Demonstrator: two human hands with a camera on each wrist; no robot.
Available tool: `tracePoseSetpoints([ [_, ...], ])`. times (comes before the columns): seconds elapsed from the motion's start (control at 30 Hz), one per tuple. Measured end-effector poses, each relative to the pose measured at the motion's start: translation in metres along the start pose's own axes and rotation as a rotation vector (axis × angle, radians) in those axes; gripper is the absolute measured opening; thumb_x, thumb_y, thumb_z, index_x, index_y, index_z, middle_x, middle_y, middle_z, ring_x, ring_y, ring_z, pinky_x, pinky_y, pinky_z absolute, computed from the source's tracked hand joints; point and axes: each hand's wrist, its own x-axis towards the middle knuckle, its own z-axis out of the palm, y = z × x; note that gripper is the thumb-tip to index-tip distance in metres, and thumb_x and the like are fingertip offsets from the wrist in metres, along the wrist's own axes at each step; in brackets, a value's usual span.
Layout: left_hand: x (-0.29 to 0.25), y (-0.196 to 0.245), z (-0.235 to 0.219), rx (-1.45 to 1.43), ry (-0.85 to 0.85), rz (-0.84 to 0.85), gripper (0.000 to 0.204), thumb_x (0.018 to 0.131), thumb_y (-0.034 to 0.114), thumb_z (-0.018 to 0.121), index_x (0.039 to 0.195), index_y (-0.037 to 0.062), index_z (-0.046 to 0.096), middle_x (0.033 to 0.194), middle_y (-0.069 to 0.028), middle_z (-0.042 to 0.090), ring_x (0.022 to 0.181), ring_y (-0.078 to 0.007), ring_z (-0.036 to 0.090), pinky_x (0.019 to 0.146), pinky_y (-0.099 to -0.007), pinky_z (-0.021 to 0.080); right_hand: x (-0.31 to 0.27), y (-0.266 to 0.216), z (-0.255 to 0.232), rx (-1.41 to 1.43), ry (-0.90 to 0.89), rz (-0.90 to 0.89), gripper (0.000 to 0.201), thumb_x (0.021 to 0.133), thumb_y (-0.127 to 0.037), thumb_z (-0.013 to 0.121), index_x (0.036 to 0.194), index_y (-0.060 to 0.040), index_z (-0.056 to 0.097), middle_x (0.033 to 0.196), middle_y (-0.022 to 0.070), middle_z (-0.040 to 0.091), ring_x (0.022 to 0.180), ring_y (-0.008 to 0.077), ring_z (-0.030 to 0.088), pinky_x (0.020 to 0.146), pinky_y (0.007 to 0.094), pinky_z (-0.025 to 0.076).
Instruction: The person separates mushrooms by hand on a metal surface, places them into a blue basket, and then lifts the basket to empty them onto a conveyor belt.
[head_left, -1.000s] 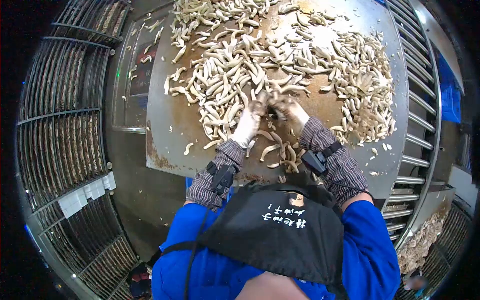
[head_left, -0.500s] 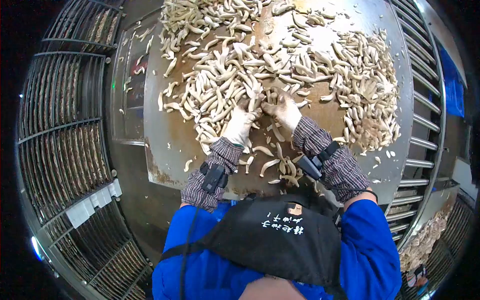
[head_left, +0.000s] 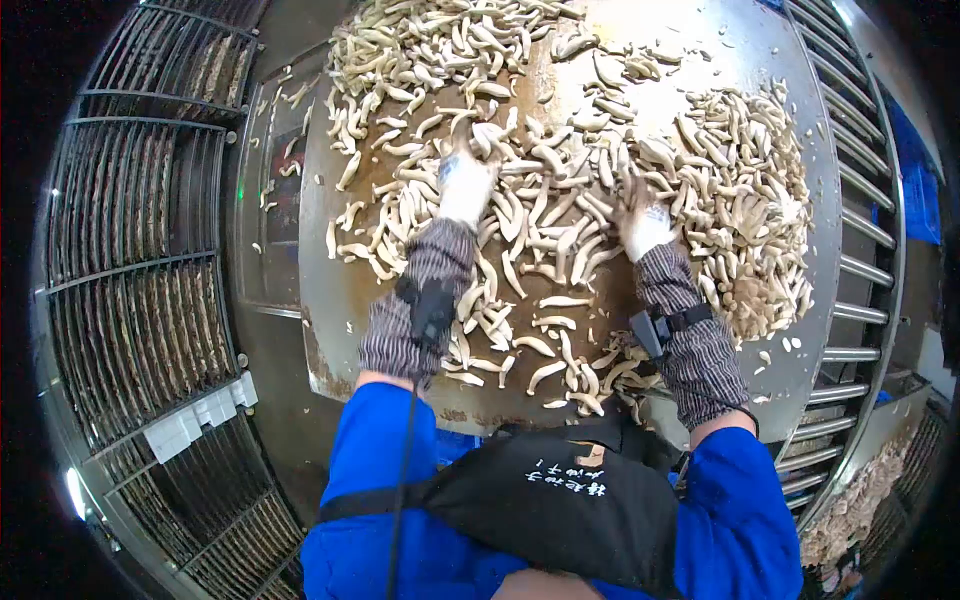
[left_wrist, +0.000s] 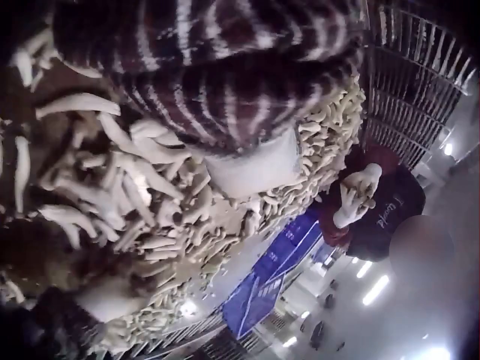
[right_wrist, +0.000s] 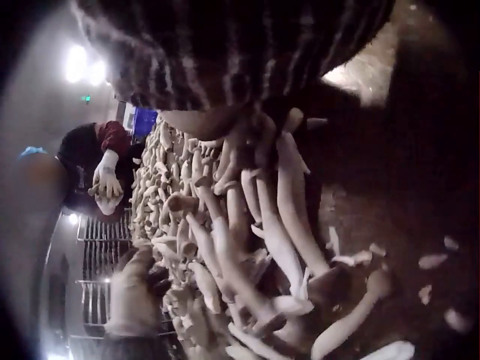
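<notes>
Pale, long-stemmed mushrooms [head_left: 540, 215] lie in a loose heap on the metal table. The left hand [head_left: 466, 182], in a white glove with soiled fingertips, reaches onto the heap's left part, fingers extended and somewhat blurred. Farther right, the gloved right hand [head_left: 641, 215] rests among mushrooms with its fingers loosely spread. Neither hand shows a clear grip. In the left wrist view the left glove [left_wrist: 255, 166] is partly covered by the striped sleeve. The right wrist view shows the left hand [right_wrist: 135, 292] beyond the mushrooms [right_wrist: 225, 247]; the sleeve hides most of the right hand.
A denser mushroom pile [head_left: 745, 200] lies at the table's right, beside metal rollers [head_left: 850, 265]. Tall racks [head_left: 135, 190] stand on the left. Another person [left_wrist: 375, 199] and a blue crate [left_wrist: 274, 262] appear across the table in the left wrist view.
The hands have parted from their close position at the middle and reached farther forward, left hand leftward and right hand rightward. More mushrooms now lie between them and nearer the body.
</notes>
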Motion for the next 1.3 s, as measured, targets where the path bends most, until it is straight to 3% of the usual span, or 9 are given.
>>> tracePoseSetpoints([
  [0.13,0.048,-0.021,0.019,0.348,-0.175,0.138,0.055,0.076,0.026,0.063,0.127,0.0083,0.050,0.103,-0.0207,0.064,0.096,-0.0351,0.063,0.083,-0.0437,0.049,-0.024,-0.003,0.004,0.403,0.119,-0.275,0.075,0.074,0.011,0.055,0.141,-0.0115,0.030,0.129,0.0276,0.044,0.118,0.0441,0.047,0.103,0.0466,0.038],
  [0.4,0.047,0.014,-0.007,0.449,-0.451,0.231,0.041,0.080,0.043,0.062,0.103,0.0092,0.067,0.097,-0.0182,0.067,0.092,-0.0295,0.065,0.084,-0.0396,0.049,-0.033,0.001,-0.008,0.436,0.104,-0.389,0.047,0.086,0.004,0.052,0.132,0.0000,0.044,0.123,0.0229,0.056,0.117,0.0363,0.053,0.098,0.0379,0.044],
  [0.6,0.128,0.000,0.007,0.303,-0.026,0.077,0.055,0.073,0.033,0.071,0.117,0.0027,0.059,0.108,-0.0213,0.065,0.100,-0.0322,0.064,0.086,-0.0399,0.050,-0.027,-0.023,-0.052,0.310,-0.084,-0.344,0.054,0.077,-0.034,0.073,0.118,-0.0048,0.054,0.099,0.0209,0.061,0.100,0.0352,0.058,0.085,0.0437,0.045],
  [0.7,0.148,-0.023,0.028,0.448,0.002,0.076,0.048,0.076,0.029,0.066,0.116,0.0015,0.060,0.109,-0.0201,0.064,0.102,-0.0323,0.063,0.088,-0.0412,0.049,0.013,-0.002,-0.045,-0.051,0.445,-0.388,0.056,0.081,-0.032,0.068,0.127,-0.0056,0.050,0.112,0.0174,0.055,0.102,0.0357,0.055,0.091,0.0462,0.043],
  [0.8,0.140,-0.017,0.024,0.478,0.067,0.108,0.037,0.080,0.021,0.059,0.114,0.0077,0.062,0.101,-0.0191,0.067,0.096,-0.0331,0.064,0.087,-0.0433,0.049,0.058,0.022,-0.046,-0.248,0.307,-0.135,0.063,0.084,-0.024,0.062,0.139,-0.0067,0.037,0.120,0.0216,0.053,0.108,0.0373,0.054,0.088,0.0461,0.046],
  [0.87,0.112,-0.007,-0.001,0.458,0.179,0.128,0.034,0.081,0.022,0.057,0.114,0.0115,0.063,0.100,-0.0198,0.066,0.095,-0.0347,0.063,0.086,-0.0438,0.048,0.076,0.030,-0.052,-0.035,-0.056,-0.007,0.058,0.086,-0.018,0.057,0.140,-0.0086,0.037,0.111,0.0268,0.059,0.104,0.0376,0.059,0.086,0.0447,0.049],
  [1.0,0.042,-0.056,-0.064,0.001,0.358,0.083,0.036,0.087,0.018,0.058,0.118,-0.0008,0.058,0.108,-0.0235,0.064,0.103,-0.0360,0.061,0.088,-0.0408,0.048,0.061,0.019,-0.039,0.108,-0.038,-0.202,0.042,0.087,-0.020,0.057,0.127,-0.0072,0.051,0.107,0.0227,0.064,0.099,0.0374,0.061,0.087,0.0454,0.048],
  [1.13,-0.097,-0.139,-0.132,-0.321,0.533,-0.032,0.026,0.089,0.015,0.059,0.106,-0.0049,0.062,0.076,-0.0065,0.060,0.067,-0.0122,0.050,0.059,-0.0279,0.044,0.042,0.008,-0.009,0.358,0.013,-0.356,0.026,0.087,-0.012,0.057,0.112,-0.0051,0.061,0.104,0.0198,0.065,0.099,0.0342,0.063,0.086,0.0393,0.048],
  [1.3,-0.309,-0.210,-0.179,-0.177,0.704,-0.546,0.032,0.091,0.025,0.061,0.084,-0.0058,0.060,0.062,-0.0004,0.048,0.056,-0.0083,0.038,0.049,-0.0277,0.031,0.026,-0.061,-0.016,0.719,-0.183,-0.245,0.038,0.095,-0.019,0.052,0.128,-0.0017,0.052,0.122,0.0204,0.059,0.116,0.0259,0.054,0.100,0.0315,0.040],
])
